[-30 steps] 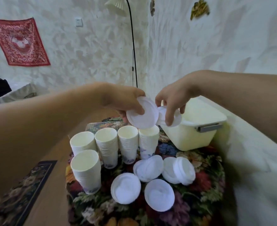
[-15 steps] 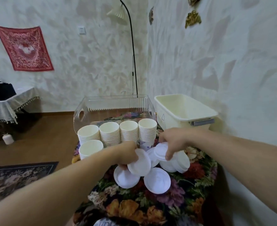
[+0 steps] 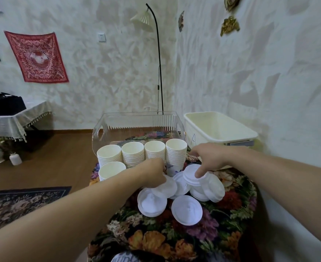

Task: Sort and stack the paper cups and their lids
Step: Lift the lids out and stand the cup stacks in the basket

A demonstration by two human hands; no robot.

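Pinching a round white lid, left hand, right hand seemingly gripping stacked lids.

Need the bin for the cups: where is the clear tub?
In the head view the clear tub stands at the table's far edge, just behind the cup stacks, left of the cream bin.
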